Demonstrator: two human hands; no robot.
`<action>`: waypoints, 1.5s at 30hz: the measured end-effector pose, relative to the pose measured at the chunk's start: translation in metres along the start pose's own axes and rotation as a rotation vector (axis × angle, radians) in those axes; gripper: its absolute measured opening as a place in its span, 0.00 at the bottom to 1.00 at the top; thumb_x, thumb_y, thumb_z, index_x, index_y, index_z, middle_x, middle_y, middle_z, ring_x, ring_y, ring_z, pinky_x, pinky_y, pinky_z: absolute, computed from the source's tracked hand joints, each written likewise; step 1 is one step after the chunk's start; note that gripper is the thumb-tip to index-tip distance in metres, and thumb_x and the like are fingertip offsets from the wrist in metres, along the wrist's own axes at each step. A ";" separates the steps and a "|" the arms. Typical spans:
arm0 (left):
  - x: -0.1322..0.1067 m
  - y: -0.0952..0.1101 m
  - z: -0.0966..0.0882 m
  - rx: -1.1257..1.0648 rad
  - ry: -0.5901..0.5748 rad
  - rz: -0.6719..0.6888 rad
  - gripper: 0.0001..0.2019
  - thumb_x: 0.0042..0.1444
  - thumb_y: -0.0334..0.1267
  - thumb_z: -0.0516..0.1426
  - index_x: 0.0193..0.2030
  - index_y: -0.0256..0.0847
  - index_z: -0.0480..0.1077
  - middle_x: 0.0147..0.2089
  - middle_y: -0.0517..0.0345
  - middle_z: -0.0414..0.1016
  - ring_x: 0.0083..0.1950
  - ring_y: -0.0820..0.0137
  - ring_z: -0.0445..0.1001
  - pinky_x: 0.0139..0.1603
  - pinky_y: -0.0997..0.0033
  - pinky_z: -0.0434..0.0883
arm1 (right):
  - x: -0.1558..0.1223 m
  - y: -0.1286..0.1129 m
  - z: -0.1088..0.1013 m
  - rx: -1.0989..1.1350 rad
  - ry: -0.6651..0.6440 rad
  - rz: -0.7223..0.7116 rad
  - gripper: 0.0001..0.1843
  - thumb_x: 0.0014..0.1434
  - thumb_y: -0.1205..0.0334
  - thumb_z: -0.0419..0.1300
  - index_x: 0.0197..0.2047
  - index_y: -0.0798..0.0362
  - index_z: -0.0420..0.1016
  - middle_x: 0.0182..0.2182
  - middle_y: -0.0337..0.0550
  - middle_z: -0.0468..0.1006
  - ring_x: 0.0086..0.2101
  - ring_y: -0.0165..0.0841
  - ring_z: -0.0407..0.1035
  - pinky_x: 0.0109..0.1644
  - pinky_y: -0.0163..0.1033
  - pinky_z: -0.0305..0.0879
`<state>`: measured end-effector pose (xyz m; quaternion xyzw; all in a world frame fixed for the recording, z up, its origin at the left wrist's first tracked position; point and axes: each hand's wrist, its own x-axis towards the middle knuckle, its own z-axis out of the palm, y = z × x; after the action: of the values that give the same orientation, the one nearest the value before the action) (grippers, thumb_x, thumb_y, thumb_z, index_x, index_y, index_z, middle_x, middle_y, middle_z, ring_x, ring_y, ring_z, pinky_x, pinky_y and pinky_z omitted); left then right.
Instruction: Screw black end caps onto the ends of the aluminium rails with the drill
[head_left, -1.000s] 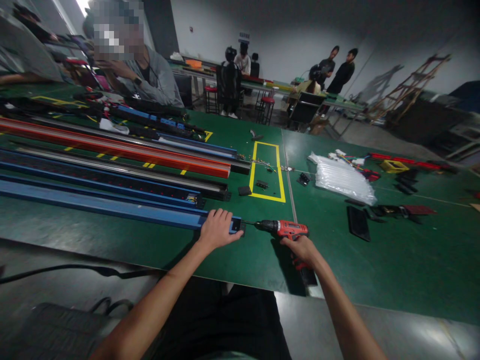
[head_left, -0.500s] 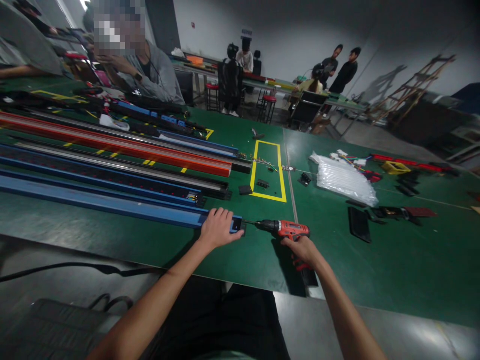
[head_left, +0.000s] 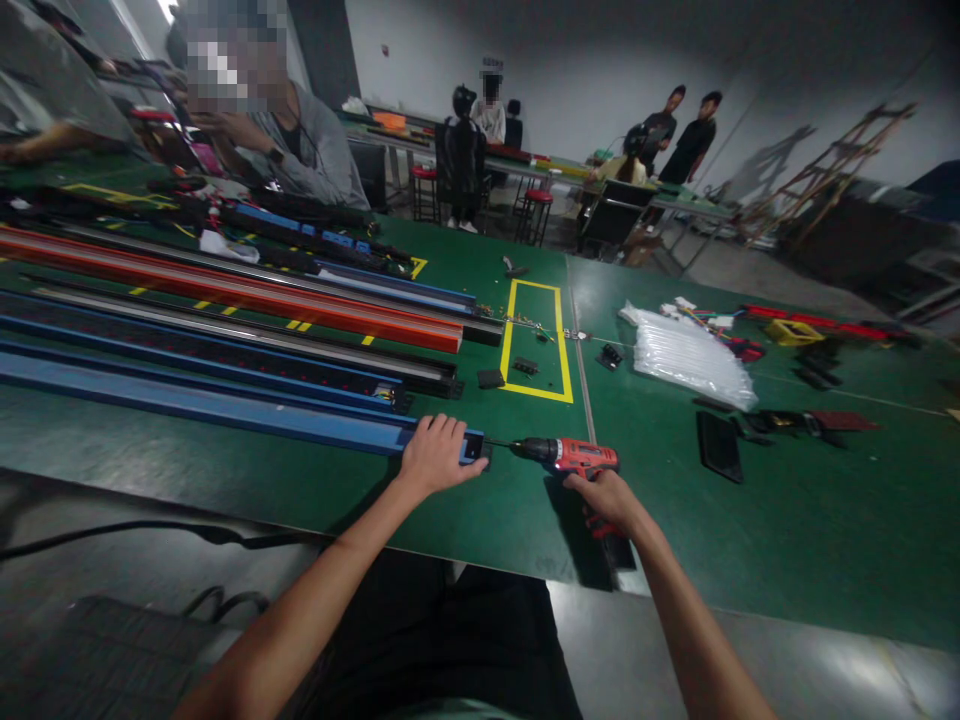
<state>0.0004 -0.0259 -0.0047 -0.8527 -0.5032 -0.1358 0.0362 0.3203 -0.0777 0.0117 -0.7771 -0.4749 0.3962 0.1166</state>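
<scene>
A long blue channel-shaped rail (head_left: 300, 418) lies along the near side of the green table. My left hand (head_left: 435, 455) is wrapped over its right end, fingers across the top and thumb toward the end face. In my right hand (head_left: 606, 498) is a red and black cordless drill (head_left: 589, 456), gripped by its handle. The drill lies level, and its long thin bit (head_left: 498, 443) points left, with the tip at the dark end piece (head_left: 477, 449) of the rail. Whether the tip sits in a screw there is too small to tell.
Behind the blue rail lie a second blue rail (head_left: 225, 345) and an orange rail (head_left: 337, 305). Small black parts (head_left: 526, 366) lie around a yellow taped rectangle (head_left: 568, 370). Rightward are a clear air-cushion bag (head_left: 690, 360) and a black phone-like slab (head_left: 718, 447). A person (head_left: 319, 140) sits across the table.
Both hands, the rail and the drill keep practically the same places. A small light now shows on the drill near its trigger.
</scene>
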 end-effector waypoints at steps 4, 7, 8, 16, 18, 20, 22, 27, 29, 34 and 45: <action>0.000 0.000 0.000 0.022 -0.009 0.005 0.32 0.62 0.66 0.47 0.47 0.35 0.73 0.43 0.41 0.75 0.47 0.51 0.68 0.49 0.51 0.60 | -0.002 -0.002 0.000 0.000 0.002 0.008 0.15 0.57 0.51 0.62 0.28 0.54 0.71 0.20 0.42 0.75 0.21 0.32 0.72 0.23 0.31 0.65; 0.000 0.000 0.000 0.033 -0.007 0.015 0.32 0.62 0.65 0.47 0.48 0.35 0.73 0.45 0.40 0.75 0.49 0.51 0.68 0.49 0.51 0.61 | -0.002 -0.003 0.000 0.000 0.006 0.003 0.15 0.56 0.51 0.63 0.28 0.54 0.71 0.20 0.42 0.76 0.21 0.32 0.72 0.23 0.31 0.65; 0.000 0.000 0.001 0.032 -0.005 0.016 0.32 0.62 0.65 0.48 0.48 0.36 0.73 0.45 0.40 0.75 0.49 0.51 0.68 0.49 0.51 0.61 | -0.002 -0.003 0.000 -0.001 0.009 -0.002 0.15 0.56 0.51 0.63 0.28 0.54 0.72 0.20 0.42 0.76 0.21 0.32 0.72 0.23 0.31 0.65; 0.000 0.000 -0.001 0.020 -0.008 0.004 0.32 0.62 0.65 0.47 0.47 0.36 0.73 0.43 0.41 0.75 0.47 0.51 0.68 0.48 0.52 0.61 | 0.002 0.000 0.001 -0.012 0.020 -0.025 0.14 0.56 0.50 0.64 0.30 0.54 0.73 0.20 0.41 0.76 0.21 0.33 0.72 0.22 0.32 0.65; 0.000 0.000 -0.001 0.013 -0.004 0.001 0.32 0.62 0.66 0.47 0.47 0.36 0.73 0.43 0.41 0.75 0.47 0.51 0.68 0.48 0.51 0.61 | 0.001 -0.001 0.001 -0.005 0.016 -0.013 0.15 0.55 0.50 0.64 0.31 0.54 0.74 0.20 0.41 0.76 0.20 0.33 0.72 0.22 0.33 0.65; 0.000 0.000 0.000 0.009 -0.002 0.005 0.32 0.62 0.66 0.47 0.47 0.36 0.73 0.44 0.41 0.75 0.47 0.51 0.68 0.48 0.51 0.61 | 0.001 -0.002 0.000 -0.015 0.019 -0.008 0.16 0.55 0.49 0.64 0.30 0.55 0.74 0.20 0.42 0.76 0.21 0.33 0.72 0.23 0.33 0.65; 0.000 -0.001 0.001 0.010 -0.003 0.009 0.32 0.62 0.65 0.47 0.48 0.37 0.73 0.45 0.41 0.76 0.48 0.51 0.69 0.48 0.51 0.61 | 0.000 -0.002 0.000 -0.028 0.026 -0.011 0.16 0.55 0.49 0.64 0.29 0.55 0.75 0.20 0.43 0.76 0.22 0.32 0.72 0.24 0.33 0.65; 0.001 -0.001 0.003 0.018 -0.004 0.009 0.32 0.62 0.65 0.46 0.48 0.36 0.73 0.45 0.41 0.75 0.48 0.51 0.69 0.49 0.51 0.61 | 0.002 0.000 0.000 -0.028 0.028 -0.002 0.17 0.55 0.49 0.64 0.28 0.55 0.74 0.21 0.43 0.76 0.22 0.32 0.72 0.24 0.32 0.65; 0.000 -0.001 0.002 0.006 -0.001 0.003 0.32 0.61 0.66 0.47 0.47 0.36 0.73 0.44 0.41 0.75 0.48 0.51 0.68 0.49 0.51 0.61 | 0.004 0.002 0.001 -0.010 0.025 -0.012 0.16 0.55 0.49 0.64 0.29 0.55 0.74 0.21 0.43 0.76 0.22 0.32 0.72 0.23 0.32 0.64; 0.000 0.000 0.001 -0.006 0.007 -0.008 0.31 0.61 0.65 0.48 0.46 0.37 0.73 0.43 0.41 0.75 0.47 0.51 0.68 0.49 0.51 0.60 | 0.006 0.005 0.003 0.007 0.025 -0.016 0.15 0.55 0.50 0.65 0.30 0.55 0.74 0.20 0.41 0.76 0.21 0.32 0.72 0.22 0.31 0.64; 0.000 0.000 -0.001 0.033 -0.003 0.003 0.31 0.62 0.66 0.47 0.45 0.37 0.72 0.42 0.42 0.74 0.46 0.52 0.68 0.48 0.52 0.60 | 0.002 -0.001 0.000 -0.008 0.026 0.011 0.16 0.54 0.50 0.65 0.29 0.55 0.75 0.20 0.42 0.77 0.20 0.34 0.73 0.22 0.33 0.65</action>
<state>0.0005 -0.0264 -0.0036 -0.8530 -0.5040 -0.1262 0.0498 0.3202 -0.0754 0.0108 -0.7853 -0.4708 0.3847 0.1174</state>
